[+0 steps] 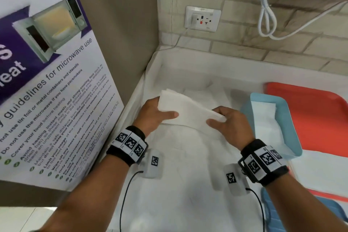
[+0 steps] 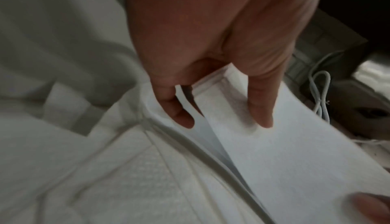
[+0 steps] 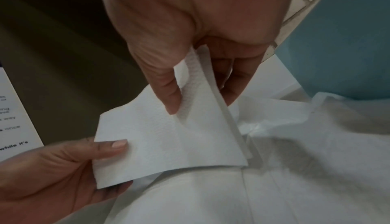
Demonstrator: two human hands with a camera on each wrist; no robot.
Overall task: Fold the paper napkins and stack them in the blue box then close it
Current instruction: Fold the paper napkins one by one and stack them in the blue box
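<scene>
I hold a folded white paper napkin [image 1: 186, 108] [image 2: 284, 161] [image 3: 168, 144] above the white cloth between both hands. My left hand [image 1: 156, 114] [image 2: 227, 119] pinches its left end, thumb on top and fingers underneath. My right hand [image 1: 222, 118] [image 3: 198, 104] pinches its right end the same way. The layers gape slightly at the left end. The light blue box [image 1: 290, 124] [image 3: 348, 44] stands open to the right of my right hand, with white napkins [image 1: 263, 113] lying inside it.
A red tray [image 1: 310, 118] lies behind and right of the box. A blue lid-like piece [image 1: 282, 213] sits at the lower right. A microwave poster [image 1: 47, 90] stands on the left. A wall socket [image 1: 202, 19] and white cable [image 1: 267, 15] are at the back.
</scene>
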